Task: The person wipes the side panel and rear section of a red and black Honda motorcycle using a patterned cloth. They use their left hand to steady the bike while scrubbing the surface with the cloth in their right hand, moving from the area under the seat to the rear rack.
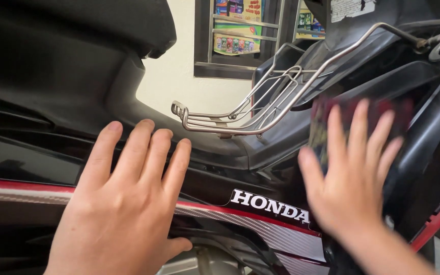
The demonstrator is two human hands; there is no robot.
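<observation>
On the near side panel of the black scooter [36, 158], left hand [123, 203] lies flat, fingers spread, gripping nothing. Right hand [352, 173], blurred, fingers apart, presses a dark red cloth [383, 114] against the leg shield, right of the wire rack [240, 109]. Best bet: brace left, wipe in even overlapping strokes.

Motion blurs the right hand [355, 173] and its dark cloth [362, 119].

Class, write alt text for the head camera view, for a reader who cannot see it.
Two bare hands press on a black motor scooter's body: the left hand lies flat on the side panel, and the blurred right hand holds a dark cloth. A metal wire rack sits between them.
</observation>
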